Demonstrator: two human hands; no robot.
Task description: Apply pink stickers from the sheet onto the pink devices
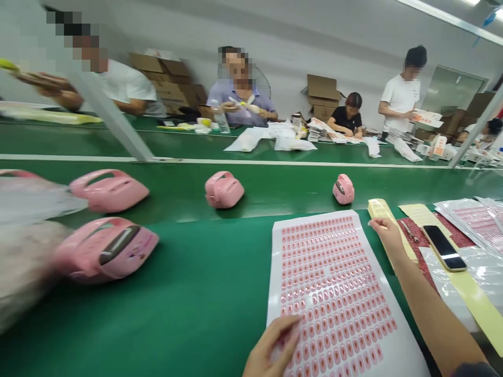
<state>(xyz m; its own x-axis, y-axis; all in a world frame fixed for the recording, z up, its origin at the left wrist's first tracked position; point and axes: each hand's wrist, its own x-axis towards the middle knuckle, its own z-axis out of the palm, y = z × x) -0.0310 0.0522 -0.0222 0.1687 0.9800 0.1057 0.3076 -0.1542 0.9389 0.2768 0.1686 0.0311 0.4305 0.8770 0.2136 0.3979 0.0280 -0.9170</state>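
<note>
A white sheet of small pink oval stickers [330, 272] lies on the green work surface [204, 314], with a few gaps in its rows. My left hand [275, 345] is over the sheet's lower left, thumb and forefinger drawn together; whatever is between them is too small to name. Beyond the sheet's right edge, my right hand [387, 235] has its fingertips pinched beside a pale yellow strip stack [379, 208]. Something tiny and pale shows at those fingertips, and I cannot make it out. At left sits a pink plastic casing [110, 251] with a loop handle and dark window.
More pink casings stand along the green belt, including a middle one [223, 189] and a right one [343, 189]. A blurred plastic bag [27, 251] is at left. A phone [444, 247] and plastic-wrapped sticker sheets [471, 222] lie at right. Several people work across the belt.
</note>
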